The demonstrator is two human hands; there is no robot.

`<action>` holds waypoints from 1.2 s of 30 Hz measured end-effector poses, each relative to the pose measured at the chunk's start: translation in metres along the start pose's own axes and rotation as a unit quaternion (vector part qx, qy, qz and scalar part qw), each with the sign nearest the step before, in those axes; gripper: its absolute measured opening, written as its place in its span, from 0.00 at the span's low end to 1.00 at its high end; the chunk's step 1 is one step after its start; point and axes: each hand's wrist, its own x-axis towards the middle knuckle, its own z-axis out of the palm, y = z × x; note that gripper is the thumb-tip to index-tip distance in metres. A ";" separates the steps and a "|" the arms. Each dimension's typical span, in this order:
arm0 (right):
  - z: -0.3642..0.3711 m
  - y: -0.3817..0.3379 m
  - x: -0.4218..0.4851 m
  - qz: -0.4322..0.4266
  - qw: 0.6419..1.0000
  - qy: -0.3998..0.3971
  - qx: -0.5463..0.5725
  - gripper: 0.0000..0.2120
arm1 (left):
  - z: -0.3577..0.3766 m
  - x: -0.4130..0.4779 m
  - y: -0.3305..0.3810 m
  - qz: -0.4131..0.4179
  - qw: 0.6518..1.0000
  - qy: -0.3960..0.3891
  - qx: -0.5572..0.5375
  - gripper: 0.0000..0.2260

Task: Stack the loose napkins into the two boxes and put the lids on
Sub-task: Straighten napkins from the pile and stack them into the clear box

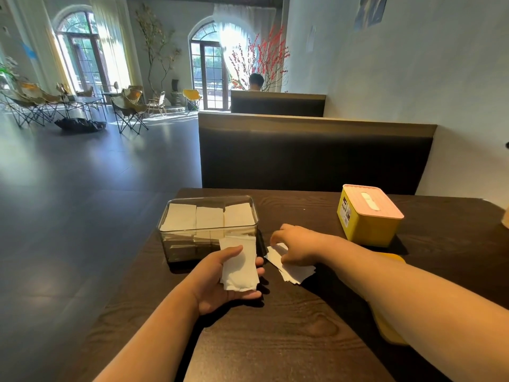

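A yellow lid [392,333] largely under right forearm [385,279], yellow box [369,230] label unreadable, tan object [506,216] edge-cropped

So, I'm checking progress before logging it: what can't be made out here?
Head view only.
Yellow flat thing: mostly covered by the right forearm; lid or not, unclear.
Loose napkins: right hand hides their count and its own grip.
Yellow box label: too small to read.

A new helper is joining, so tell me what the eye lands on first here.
The left hand grips a white napkin stack at the centre, just in front of the open clear box lined with napkins. Beside it the right hand touches the loose napkins on the dark table; a lidded yellow box stands far right.
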 end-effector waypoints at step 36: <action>-0.014 -0.069 -0.043 -0.095 0.954 0.277 0.064 0.08 | -0.005 0.002 -0.005 0.020 0.994 -0.046 -0.094 0.23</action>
